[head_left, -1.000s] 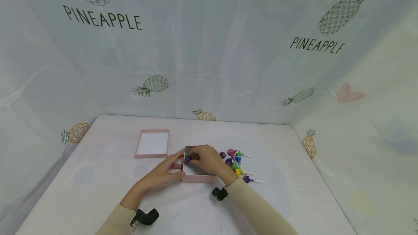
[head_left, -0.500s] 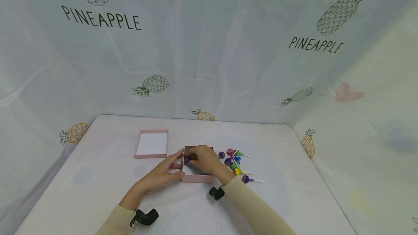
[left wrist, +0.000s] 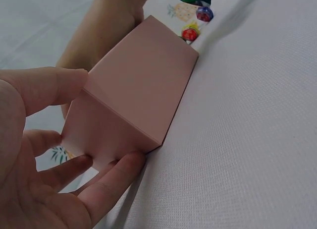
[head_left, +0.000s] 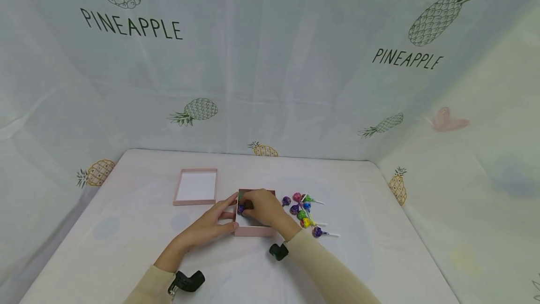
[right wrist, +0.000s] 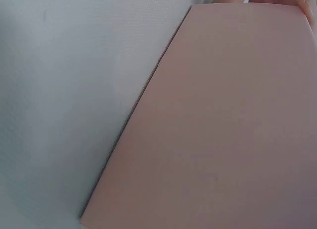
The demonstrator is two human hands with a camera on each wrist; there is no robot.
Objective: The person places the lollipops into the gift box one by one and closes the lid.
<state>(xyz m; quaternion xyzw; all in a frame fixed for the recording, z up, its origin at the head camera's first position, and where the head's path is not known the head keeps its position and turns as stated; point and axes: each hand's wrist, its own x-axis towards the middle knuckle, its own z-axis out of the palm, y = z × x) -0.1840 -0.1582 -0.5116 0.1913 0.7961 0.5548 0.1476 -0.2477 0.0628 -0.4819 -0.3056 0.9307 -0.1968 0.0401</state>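
Observation:
A pink open-topped box (head_left: 255, 231) stands on the table in the head view, its pale inside partly covered by my right hand (head_left: 264, 208). That hand reaches down into the box with curled fingers and pinches a purple-wrapped lollipop (head_left: 241, 209) near the left wall; the fingertips are partly hidden. From the left, my left hand (head_left: 209, 225) rests against the box's side. The left wrist view has its spread, fairly straight fingers (left wrist: 111, 187) touching the pink wall (left wrist: 141, 80). Only the outer box wall (right wrist: 213, 120) fills most of the right wrist view.
Right of the box lies a loose group of several wrapped lollipops (head_left: 302, 215), purple, green, blue, yellow and red, with white sticks. The shallow pink lid (head_left: 196, 186) lies upturned at the back left. A patterned cloth (head_left: 270, 121) hangs behind the table (head_left: 143, 247).
My right hand, with the purple lollipop, has shifted slightly left and nearer inside the box. The left hand stays against the box's side.

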